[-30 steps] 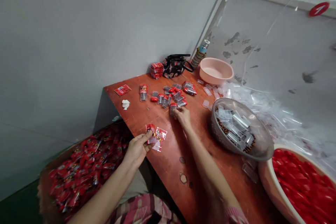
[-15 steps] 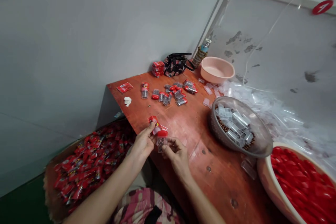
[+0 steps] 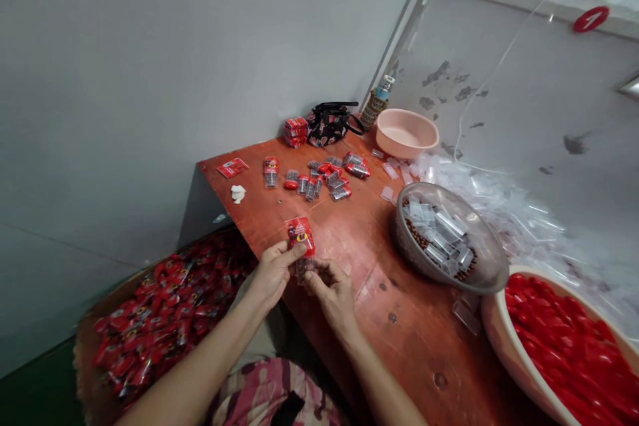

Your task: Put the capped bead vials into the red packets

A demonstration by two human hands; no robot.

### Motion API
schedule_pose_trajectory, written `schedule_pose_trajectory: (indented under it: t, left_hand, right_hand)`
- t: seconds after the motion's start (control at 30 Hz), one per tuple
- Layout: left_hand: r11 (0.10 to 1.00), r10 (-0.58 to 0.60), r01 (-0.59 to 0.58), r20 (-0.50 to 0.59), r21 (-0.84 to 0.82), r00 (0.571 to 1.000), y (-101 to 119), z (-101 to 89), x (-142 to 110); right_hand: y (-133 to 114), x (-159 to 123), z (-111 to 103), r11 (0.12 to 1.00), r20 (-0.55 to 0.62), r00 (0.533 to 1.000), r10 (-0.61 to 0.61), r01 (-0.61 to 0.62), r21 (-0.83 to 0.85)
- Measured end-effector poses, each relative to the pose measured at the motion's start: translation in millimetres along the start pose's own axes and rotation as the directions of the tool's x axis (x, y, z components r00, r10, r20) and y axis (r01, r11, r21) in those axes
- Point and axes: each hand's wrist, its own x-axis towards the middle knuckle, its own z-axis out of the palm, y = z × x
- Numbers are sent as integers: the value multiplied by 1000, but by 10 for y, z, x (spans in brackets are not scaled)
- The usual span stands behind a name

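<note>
Hands meet over the orange wooden table (image 3: 409, 346).
Left hand (image 3: 272, 273) pinches red sachet (image 3: 300, 234); right hand (image 3: 332, 293) grips narrowly on clear tube (image 3: 305, 269) just below it.

Bare forearms (image 3: 200, 366); pink plaid garment (image 3: 254, 389) below.

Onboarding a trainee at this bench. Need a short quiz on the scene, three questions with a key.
1. What two kinds of thing lie in the bowl?
2. True or false: the pink basin is heaped with red caps.
3. What does the left hand hold? A) a red packet B) a black bag C) a water bottle

Key: 1. clear tubes and brown beads; 2. false; 3. A
</note>
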Motion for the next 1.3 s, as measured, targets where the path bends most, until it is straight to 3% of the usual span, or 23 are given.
schedule_pose_trajectory:
  t: [0.1,0.27,0.43,0.6,0.77,0.97,1.07,1.17,1.23,1.3]
  left_hand:
    - [997,-61,59,26,52,998,4,-24,-2]
    - [986,-119,105,112,128,987,61,-41,0]
    - [985,-98,92,35,145,995,61,-32,10]
    - [986,-114,108,37,129,993,25,-3,-6]
    - [994,-96,99,-56,55,994,-45,34,-13]
    - [992,-128,127,25,25,991,-73,74,-58]
    - [990,-134,134,18,44,991,-62,34,-55]
    - [994,-102,102,-7,26,995,-83,10,-37]
    - [996,-81,82,-11,23,997,-100,17,-30]
    - [997,-71,71,7,33,997,-102,30,-33]
  right_hand:
    - [20,24,-5,1000,-2,1000,-2,2,3]
    - [62,83,-10,941,76,983,165,-180,288]
    - [35,80,0,996,-10,1000,25,-24,90]
    - [39,61,-1,982,-7,995,99,-96,165]
    - [57,37,-40,998,-87,995,-42,37,-51]
    - [83,41,-52,969,-38,991,129,-118,216]
    - [56,1,-76,1000,-67,998,14,-13,11]
    - [28,-28,-90,977,-108,986,-130,109,-181]
    - [31,-19,-82,988,-122,987,-106,90,-129]
    - [51,5,-63,999,-108,994,4,0,43]
